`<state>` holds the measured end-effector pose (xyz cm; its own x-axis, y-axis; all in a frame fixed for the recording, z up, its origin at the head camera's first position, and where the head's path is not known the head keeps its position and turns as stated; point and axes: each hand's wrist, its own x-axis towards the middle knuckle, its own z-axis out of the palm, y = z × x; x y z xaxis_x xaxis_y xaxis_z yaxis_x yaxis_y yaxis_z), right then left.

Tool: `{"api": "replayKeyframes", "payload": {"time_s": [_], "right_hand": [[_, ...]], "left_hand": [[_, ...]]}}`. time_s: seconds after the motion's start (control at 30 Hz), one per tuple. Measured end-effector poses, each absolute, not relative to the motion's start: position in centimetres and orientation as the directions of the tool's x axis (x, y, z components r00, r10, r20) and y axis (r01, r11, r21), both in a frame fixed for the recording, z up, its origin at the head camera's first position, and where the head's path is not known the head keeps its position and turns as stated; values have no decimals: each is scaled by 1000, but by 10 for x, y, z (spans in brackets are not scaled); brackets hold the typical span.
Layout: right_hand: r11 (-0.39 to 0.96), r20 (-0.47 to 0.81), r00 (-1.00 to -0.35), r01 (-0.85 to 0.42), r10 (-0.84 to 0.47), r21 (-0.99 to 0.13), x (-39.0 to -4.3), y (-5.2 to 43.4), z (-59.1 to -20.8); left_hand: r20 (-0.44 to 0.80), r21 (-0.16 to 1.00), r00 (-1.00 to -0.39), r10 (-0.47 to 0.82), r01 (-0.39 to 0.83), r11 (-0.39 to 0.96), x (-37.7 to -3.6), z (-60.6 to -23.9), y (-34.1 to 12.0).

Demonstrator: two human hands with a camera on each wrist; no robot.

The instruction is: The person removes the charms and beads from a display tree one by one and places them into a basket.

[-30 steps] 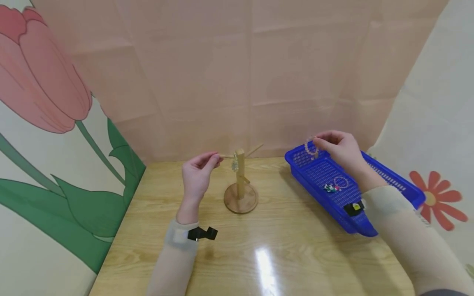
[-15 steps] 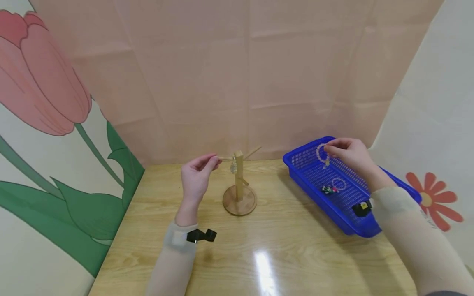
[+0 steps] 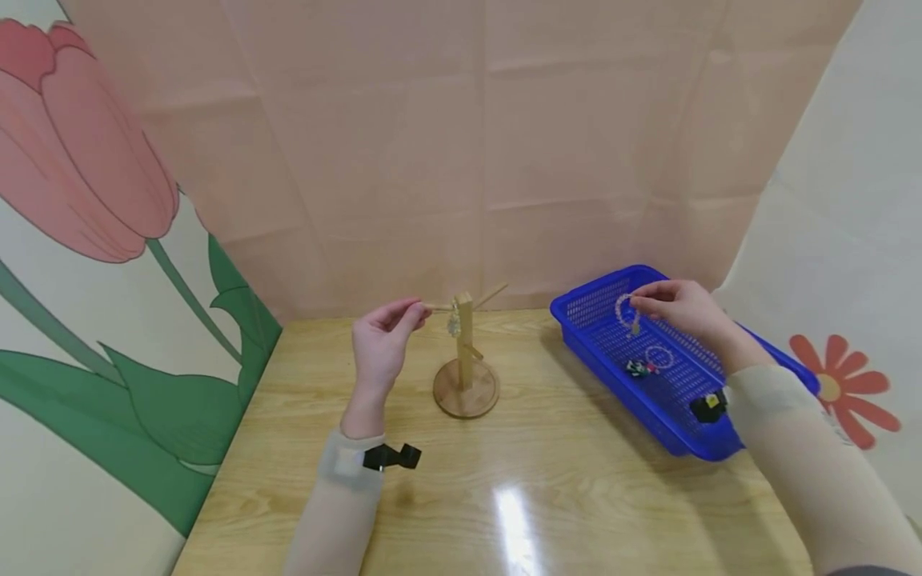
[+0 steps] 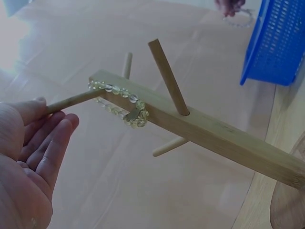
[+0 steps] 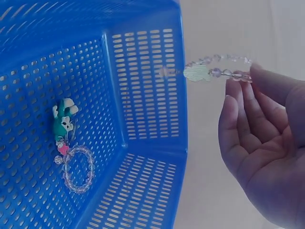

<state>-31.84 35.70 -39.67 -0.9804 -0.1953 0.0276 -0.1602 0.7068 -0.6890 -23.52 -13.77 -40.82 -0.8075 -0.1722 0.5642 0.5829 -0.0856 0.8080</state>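
My left hand (image 3: 382, 348) pinches the tip of a wooden peg (image 4: 71, 101) on a small wooden stand (image 3: 467, 344) with a round base. A clear and yellowish beaded bracelet (image 4: 136, 102) hangs on that peg, close against the post. Over the blue basket (image 3: 598, 364), my right hand (image 3: 680, 308) pinches a pale pink beaded bracelet (image 5: 219, 71) between thumb and fingers. From it dangles a pale scalloped charm (image 5: 196, 73). On the basket floor lie another beaded bracelet (image 5: 78, 169) and a green-and-white figure keyring (image 5: 63, 119), touching or joined by a pink bead.
The stand's other pegs (image 4: 169, 76) stick out in several directions. The basket sits on the right of the wooden table (image 3: 403, 512), near a pink cloth backdrop (image 3: 374, 160). Floral panels (image 3: 144, 320) flank both sides.
My right hand has moved slightly right and down with the bracelet, which hangs lower over the basket. The left hand keeps its pinch on the peg; the view has shifted a little.
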Motion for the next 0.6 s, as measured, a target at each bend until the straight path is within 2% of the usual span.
{"api": "replayKeyframes", "payload": {"time_s": [0.4,0.6], "right_hand": [[773,-29,-957,-216,-290,-596,-324,370,-418],[770,-50,-948,-224,-314,-597,-327,368,-420]], "left_hand": [[566,812,-809,-159,580,-59,-236,-406,-135],[566,811,-806,-172,582,-58,-234,-403,-136]]}}
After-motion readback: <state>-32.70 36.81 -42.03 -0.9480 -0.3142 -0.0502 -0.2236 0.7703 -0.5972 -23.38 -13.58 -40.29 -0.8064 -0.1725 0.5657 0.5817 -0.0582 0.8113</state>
